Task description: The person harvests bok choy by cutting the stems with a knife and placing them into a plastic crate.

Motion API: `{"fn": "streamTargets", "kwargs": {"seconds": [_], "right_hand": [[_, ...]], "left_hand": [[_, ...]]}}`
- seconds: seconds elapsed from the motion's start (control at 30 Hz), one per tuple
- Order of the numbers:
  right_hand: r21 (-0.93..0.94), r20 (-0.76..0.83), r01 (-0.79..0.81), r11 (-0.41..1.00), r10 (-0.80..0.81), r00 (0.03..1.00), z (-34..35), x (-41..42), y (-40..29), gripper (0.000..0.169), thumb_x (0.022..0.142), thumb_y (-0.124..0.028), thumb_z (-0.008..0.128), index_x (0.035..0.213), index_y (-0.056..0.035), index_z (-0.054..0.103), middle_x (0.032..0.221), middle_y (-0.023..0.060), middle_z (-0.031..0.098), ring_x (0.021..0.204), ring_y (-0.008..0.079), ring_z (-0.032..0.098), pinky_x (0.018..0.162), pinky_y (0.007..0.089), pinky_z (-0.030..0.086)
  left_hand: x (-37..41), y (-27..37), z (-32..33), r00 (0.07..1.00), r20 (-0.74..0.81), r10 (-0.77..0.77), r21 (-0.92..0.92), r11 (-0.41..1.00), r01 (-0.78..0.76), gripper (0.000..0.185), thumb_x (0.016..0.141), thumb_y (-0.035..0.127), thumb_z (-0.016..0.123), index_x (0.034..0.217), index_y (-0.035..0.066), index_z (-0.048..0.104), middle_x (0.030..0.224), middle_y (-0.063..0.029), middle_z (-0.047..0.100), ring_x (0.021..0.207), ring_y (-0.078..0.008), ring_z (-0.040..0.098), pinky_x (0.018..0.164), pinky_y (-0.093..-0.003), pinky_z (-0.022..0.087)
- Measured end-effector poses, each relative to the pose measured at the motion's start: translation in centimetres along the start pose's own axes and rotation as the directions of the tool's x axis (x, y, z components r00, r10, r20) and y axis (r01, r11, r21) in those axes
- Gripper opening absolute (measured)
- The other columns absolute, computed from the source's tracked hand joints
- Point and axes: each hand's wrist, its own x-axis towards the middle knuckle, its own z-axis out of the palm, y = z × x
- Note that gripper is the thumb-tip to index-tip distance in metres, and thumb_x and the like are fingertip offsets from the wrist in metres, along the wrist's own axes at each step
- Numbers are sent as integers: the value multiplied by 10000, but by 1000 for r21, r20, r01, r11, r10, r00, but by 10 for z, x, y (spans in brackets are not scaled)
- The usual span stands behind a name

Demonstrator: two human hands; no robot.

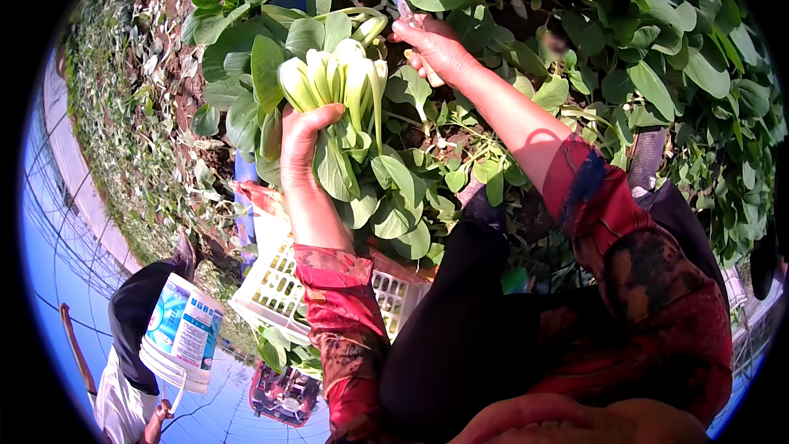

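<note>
My left hand (308,132) is closed around a bunch of bok choy (336,77). The pale stalk bases point up and away from me, and the green leaves hang down over my wrist side. To the right of the bunch, my right hand (434,52) grips a small knife (404,5). Its blade sticks out past my thumb toward the far side, and the butt of the handle shows below my fingers. The blade is apart from the bunch in my left hand. Leafy bok choy plants (647,55) grow from the soil around and beyond my right hand.
A white plastic crate (265,287) holding greens stands by my left forearm. A blue hose-like strip (245,197) lies beside it. At the left, a person (132,333) carries a white bucket (182,333) with a printed label. A red machine (286,391) is behind.
</note>
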Motion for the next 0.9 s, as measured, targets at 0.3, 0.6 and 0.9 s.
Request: {"fn": "streamTargets", "kwargs": {"seconds": [0.3, 0.6, 0.9], "right_hand": [[452, -65, 230, 862, -225, 972, 21, -42, -38, 426, 802, -177, 722, 1141, -33, 510, 755, -33, 518, 530, 23, 440, 427, 171, 369], [-343, 19, 493, 799, -519, 854, -31, -196, -109, 357, 667, -137, 808, 965, -27, 644, 822, 6, 629, 684, 54, 550, 617, 204, 451], [-295, 306, 583, 757, -504, 808, 50, -347, -171, 325, 659, -230, 753, 870, -53, 579, 654, -19, 561, 501, 52, 478, 436, 215, 395]], "left_hand": [[-46, 14, 21, 999, -36, 33, -40, 999, -34, 684, 571, 20, 695, 1218, -1, 473, 1096, -90, 582, 985, -216, 583, 905, -341, 453], [-133, 21, 86, 937, -54, 345, -676, 678, -289, 857, 515, 25, 679, 1314, 2, 368, 1201, -151, 523, 1058, -294, 561, 991, -405, 413], [-253, 32, 130, 846, -296, 443, -770, 413, -486, 777, 552, 28, 642, 1292, -8, 408, 1177, -167, 549, 1038, -313, 577, 964, -423, 446]]}}
